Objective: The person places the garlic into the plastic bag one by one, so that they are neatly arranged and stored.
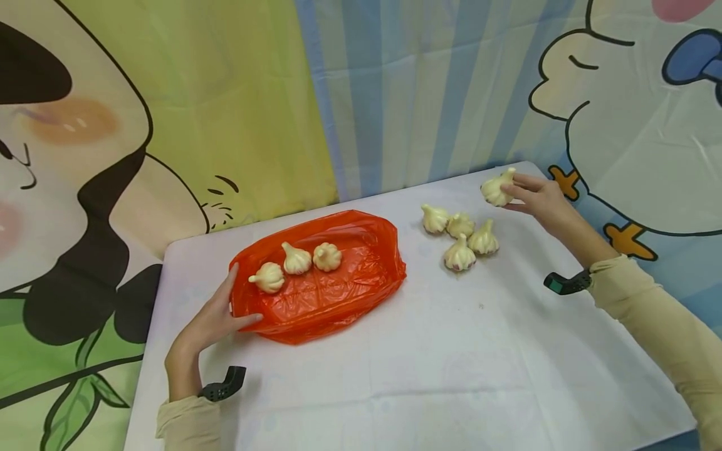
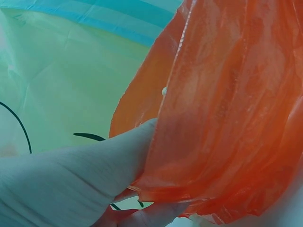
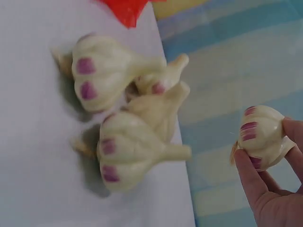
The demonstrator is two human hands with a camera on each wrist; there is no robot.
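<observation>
On the white table [image 1: 440,351], a red bag [image 1: 344,300] holds 3 garlic bulbs [image 1: 296,259], its left end gripped in the left hand [image 1: 217,316]; the right hand [image 1: 538,199] pinches 1 raised bulb [image 1: 496,190] between its fingers, near 4 loose bulbs [image 1: 459,254].

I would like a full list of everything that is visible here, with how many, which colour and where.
Red plastic bag: one, red, open on the table's left half
Bagged garlic bulbs: three, cream, inside the bag
Loose garlic bulbs: four, cream with purple marks, clustered right of the bag
Held garlic bulb: one, cream with purple marks, in the right fingers
Table: one, white, underneath
Cartoon backdrop: sheet count unclear, multicoloured, behind the table
Wrist devices: two, black, one per wrist
Sleeves: two, beige, on the forearms
Left hand: one, bare, gripping the bag's left end
Right hand: one, bare, pinching the held bulb
</observation>
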